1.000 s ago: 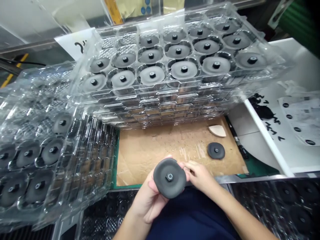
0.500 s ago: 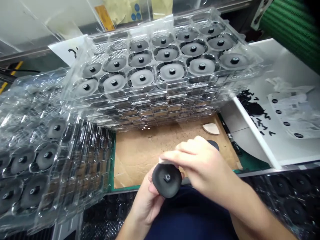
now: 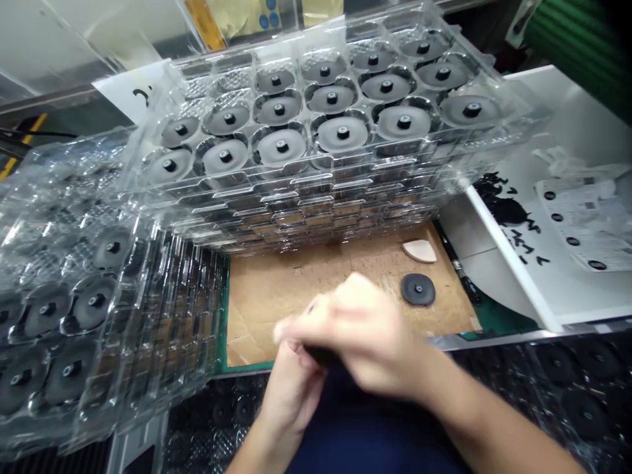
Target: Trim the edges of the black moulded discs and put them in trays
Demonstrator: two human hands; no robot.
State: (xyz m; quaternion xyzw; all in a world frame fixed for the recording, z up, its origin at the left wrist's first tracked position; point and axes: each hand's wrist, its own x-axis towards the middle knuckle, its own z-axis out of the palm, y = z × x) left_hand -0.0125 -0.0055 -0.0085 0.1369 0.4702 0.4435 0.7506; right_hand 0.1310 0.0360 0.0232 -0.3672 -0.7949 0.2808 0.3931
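Low at the front edge of the cardboard, my left hand is closed around a round black disc; only a dark sliver of the disc shows. My right hand lies across the top of it, smeared by motion, with its fingers bent together. A pale tip shows by the right fingertips, but what they pinch is too blurred to name. To the right, another black disc with a small central hub rests flat on the cardboard. Behind that disc lies a white wedge-shaped pad.
Stacked clear plastic trays holding many black discs stand behind the cardboard. More tray stacks rise at the left. A white bin with black scraps is at the right, a black pen beside it.
My right hand has swept left and down over the held disc, covering its face, which was visible before. The disc on the cardboard, earlier mostly behind my right hand, now shows whole.
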